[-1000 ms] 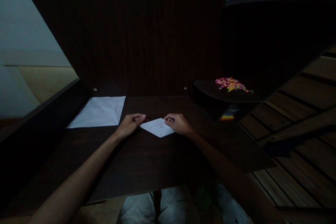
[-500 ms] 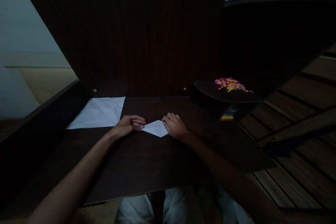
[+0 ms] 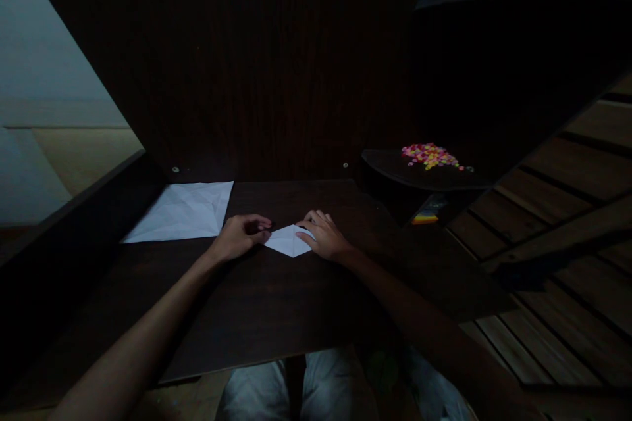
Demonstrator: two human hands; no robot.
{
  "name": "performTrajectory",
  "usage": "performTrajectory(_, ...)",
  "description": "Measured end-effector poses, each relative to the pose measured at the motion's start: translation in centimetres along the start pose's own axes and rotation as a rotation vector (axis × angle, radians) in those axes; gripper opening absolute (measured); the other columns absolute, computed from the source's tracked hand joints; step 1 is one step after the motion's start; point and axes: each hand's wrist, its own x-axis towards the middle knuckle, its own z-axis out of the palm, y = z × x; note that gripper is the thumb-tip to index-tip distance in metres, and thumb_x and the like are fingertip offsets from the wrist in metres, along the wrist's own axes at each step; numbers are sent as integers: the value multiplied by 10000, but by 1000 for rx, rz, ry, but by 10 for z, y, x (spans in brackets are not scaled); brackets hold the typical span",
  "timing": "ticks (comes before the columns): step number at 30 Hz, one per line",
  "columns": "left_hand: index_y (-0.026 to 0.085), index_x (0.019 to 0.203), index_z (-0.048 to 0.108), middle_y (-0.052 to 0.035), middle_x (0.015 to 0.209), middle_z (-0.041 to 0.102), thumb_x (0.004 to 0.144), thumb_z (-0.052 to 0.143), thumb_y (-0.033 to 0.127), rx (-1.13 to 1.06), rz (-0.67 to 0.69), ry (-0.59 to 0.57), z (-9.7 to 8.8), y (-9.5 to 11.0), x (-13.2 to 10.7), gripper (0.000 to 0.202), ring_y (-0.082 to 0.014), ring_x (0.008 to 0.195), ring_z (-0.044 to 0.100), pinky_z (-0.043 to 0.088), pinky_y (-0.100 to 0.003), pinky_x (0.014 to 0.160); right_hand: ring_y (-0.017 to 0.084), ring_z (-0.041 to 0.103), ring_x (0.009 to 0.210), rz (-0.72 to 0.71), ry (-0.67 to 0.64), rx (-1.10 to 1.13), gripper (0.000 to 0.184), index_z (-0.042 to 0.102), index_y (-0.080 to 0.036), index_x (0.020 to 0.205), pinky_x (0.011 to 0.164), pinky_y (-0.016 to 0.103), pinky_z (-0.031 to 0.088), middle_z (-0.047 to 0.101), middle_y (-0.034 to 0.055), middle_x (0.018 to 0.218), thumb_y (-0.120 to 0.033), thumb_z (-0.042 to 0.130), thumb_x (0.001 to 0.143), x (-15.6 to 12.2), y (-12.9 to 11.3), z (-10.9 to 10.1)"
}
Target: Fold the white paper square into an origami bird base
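Observation:
A small sheet of white paper, folded into a pointed diamond-like shape (image 3: 284, 241), lies on the dark desk with a crease down its middle. My left hand (image 3: 239, 237) is at its left tip; the thumb touches the tip, while the curved fingers stay apart from the thumb. At the right end, my right hand (image 3: 326, 237) has its thumb lying over the paper and its fingers along the upper edge, gripping it. The paper's right end is hidden under that hand.
A larger creased white sheet (image 3: 185, 210) lies at the back left by the desk's side board (image 3: 89, 194). Many small colourful pieces (image 3: 430, 156) are heaped on a curved shelf (image 3: 395, 170) at the right. Below it shows a rainbow-striped item (image 3: 425, 218). A tall dark panel (image 3: 276, 66) closes the back.
My right thumb has come over onto the paper's face. My left thumb has moved apart from its fingers, at the left tip. The view has shifted slightly.

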Motion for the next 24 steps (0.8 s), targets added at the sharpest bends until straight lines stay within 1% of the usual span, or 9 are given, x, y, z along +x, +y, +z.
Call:
performTrajectory(2, 212, 938, 730, -72, 984, 715, 712, 699, 353, 131, 114, 43, 9, 4, -3, 268, -242, 921, 633, 460, -378, 889, 225, 471, 992, -11, 8, 14, 298, 625, -182, 1138, 857, 380, 339, 561, 90, 1043, -354, 496, 931, 1, -3, 2)
performTrajectory(5, 214, 981, 714, -72, 985, 715, 757, 655, 345, 233, 239, 14, 24, 8, -5, 266, -254, 943, 613, 442, -390, 907, 221, 471, 995, -16, 14, 48, 261, 635, -185, 1089, 858, 376, 340, 565, 84, 1035, -347, 523, 919, 1, -8, 5)
performTrajectory(7, 216, 1001, 701, -72, 983, 711, 791, 608, 318, 284, 283, -7, 32, 8, -6, 252, -257, 949, 602, 431, -404, 914, 219, 473, 999, -1, 17, 81, 229, 633, -185, 1060, 858, 373, 342, 566, 81, 1033, -332, 548, 906, 2, -10, 5)
performTrajectory(11, 203, 1096, 657, -87, 1051, 686, 835, 545, 289, 336, 284, -12, 38, 4, -4, 297, -254, 978, 594, 392, -430, 963, 213, 483, 973, 32, 27, 162, 181, 626, -188, 1017, 852, 371, 347, 578, 65, 1004, -301, 581, 883, 2, -10, 6)
performTrajectory(15, 193, 1196, 602, -96, 1088, 653, 864, 497, 269, 375, 299, -18, 40, 0, -4, 356, -252, 1013, 571, 381, -435, 978, 218, 479, 984, 76, 24, 194, 258, 606, -194, 1116, 864, 380, 350, 565, 70, 1027, -275, 589, 872, 3, -10, 6)
performTrajectory(18, 184, 1210, 593, -92, 1071, 629, 887, 459, 256, 403, 322, -35, 41, -1, -4, 357, -243, 1013, 554, 384, -425, 974, 221, 478, 994, 65, -2, 179, 279, 610, -188, 1151, 878, 391, 347, 552, 84, 1048, -268, 562, 888, 3, -11, 6)
performTrajectory(21, 152, 1213, 590, -105, 1055, 602, 897, 445, 256, 432, 318, -19, 43, -2, -5, 363, -246, 1002, 534, 399, -421, 949, 221, 481, 1007, 65, -10, 202, 255, 628, -182, 1121, 877, 386, 354, 555, 83, 1047, -239, 571, 879, 3, -11, 6)
performTrajectory(24, 133, 1174, 614, -114, 1049, 579, 898, 448, 257, 448, 321, -14, 44, -2, -5, 345, -251, 1004, 517, 399, -422, 942, 210, 493, 987, 85, -2, 258, 240, 636, -184, 1083, 873, 370, 366, 563, 69, 1024, -194, 608, 845, 4, -10, 7)
